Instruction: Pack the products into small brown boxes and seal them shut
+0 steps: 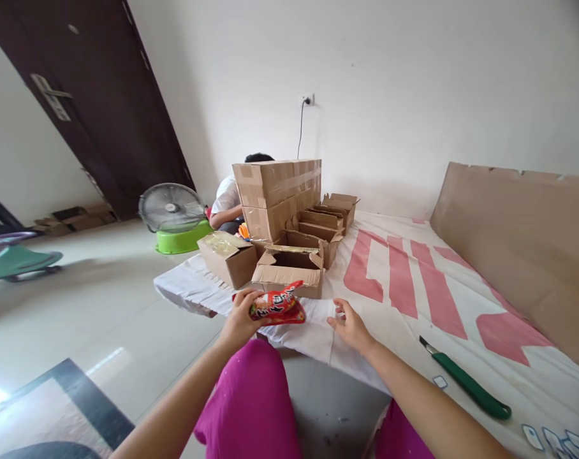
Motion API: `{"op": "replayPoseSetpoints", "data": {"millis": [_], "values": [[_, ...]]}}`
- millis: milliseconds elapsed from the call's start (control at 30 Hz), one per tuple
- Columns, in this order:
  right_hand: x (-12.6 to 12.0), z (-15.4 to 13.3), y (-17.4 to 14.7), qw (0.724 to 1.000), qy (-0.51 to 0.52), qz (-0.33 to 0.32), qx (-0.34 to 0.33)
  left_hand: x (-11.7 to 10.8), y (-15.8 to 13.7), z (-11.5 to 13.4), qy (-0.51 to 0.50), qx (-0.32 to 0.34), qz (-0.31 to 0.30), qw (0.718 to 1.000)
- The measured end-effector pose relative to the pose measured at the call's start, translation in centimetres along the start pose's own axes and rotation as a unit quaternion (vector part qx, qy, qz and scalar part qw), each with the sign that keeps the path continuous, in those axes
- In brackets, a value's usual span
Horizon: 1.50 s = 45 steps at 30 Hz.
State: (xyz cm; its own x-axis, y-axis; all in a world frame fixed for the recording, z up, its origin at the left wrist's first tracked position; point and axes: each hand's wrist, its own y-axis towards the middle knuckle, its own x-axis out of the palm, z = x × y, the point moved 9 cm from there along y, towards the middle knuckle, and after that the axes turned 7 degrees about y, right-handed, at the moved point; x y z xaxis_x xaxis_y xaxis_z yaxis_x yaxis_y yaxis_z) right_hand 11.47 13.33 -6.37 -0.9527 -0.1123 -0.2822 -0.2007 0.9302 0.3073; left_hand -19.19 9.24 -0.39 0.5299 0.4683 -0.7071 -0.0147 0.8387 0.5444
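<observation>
My left hand [241, 322] grips the end of a red printed food packet [277, 307], held just above the near edge of the table. To its right, my right hand [349, 324] is apart from the packet, with curled, parted fingers and nothing visible in them. Right behind the packet stands an open cardboard box [287, 277] with its flaps up. A box with clear tape on top [229, 258] sits to the left of that one.
More open boxes [321, 223] run back in a row beside stacked taped cartons [280, 191]. Behind the cartons sits another person [226, 197]. A green utility knife [471, 386] lies on the white cloth [395, 344] at right. A cardboard sheet [514, 236] leans beyond; a fan [172, 207] stands left.
</observation>
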Motion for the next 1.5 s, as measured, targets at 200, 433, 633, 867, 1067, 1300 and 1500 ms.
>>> {"op": "replayPoseSetpoints", "data": {"millis": [200, 433, 633, 867, 1067, 1300, 1500], "values": [[2.4, 3.4, 4.2, 0.997, 0.032, 0.05, 0.042, 1.7, 3.3, -5.4, 0.01, -0.051, -0.059, 0.997], [3.8, 3.2, 4.5, 0.996, 0.027, 0.069, -0.056, 7.2, 7.7, -1.5, -0.024, -0.012, -0.134, 0.991], [3.1, 4.1, 4.4, 0.997, -0.014, 0.043, -0.057, 8.8, 8.7, -1.3, 0.006, -0.04, -0.123, 0.992], [3.6, 4.0, 4.2, 0.997, -0.006, 0.035, -0.073, 6.4, 4.9, 1.5, 0.202, -0.101, 0.04, 0.973], [3.2, 3.7, 3.8, 0.995, -0.024, 0.073, -0.058, 10.5, 4.3, 4.8, 0.18, -0.032, -0.059, 0.981], [2.6, 3.8, 3.9, 0.991, -0.027, 0.123, -0.05, 13.6, 8.3, 5.9, 0.208, -0.116, -0.126, 0.963], [2.3, 4.7, 3.9, 0.992, -0.022, 0.123, -0.028, 17.9, 13.5, 6.7, 0.143, -0.126, -0.135, 0.972]]}}
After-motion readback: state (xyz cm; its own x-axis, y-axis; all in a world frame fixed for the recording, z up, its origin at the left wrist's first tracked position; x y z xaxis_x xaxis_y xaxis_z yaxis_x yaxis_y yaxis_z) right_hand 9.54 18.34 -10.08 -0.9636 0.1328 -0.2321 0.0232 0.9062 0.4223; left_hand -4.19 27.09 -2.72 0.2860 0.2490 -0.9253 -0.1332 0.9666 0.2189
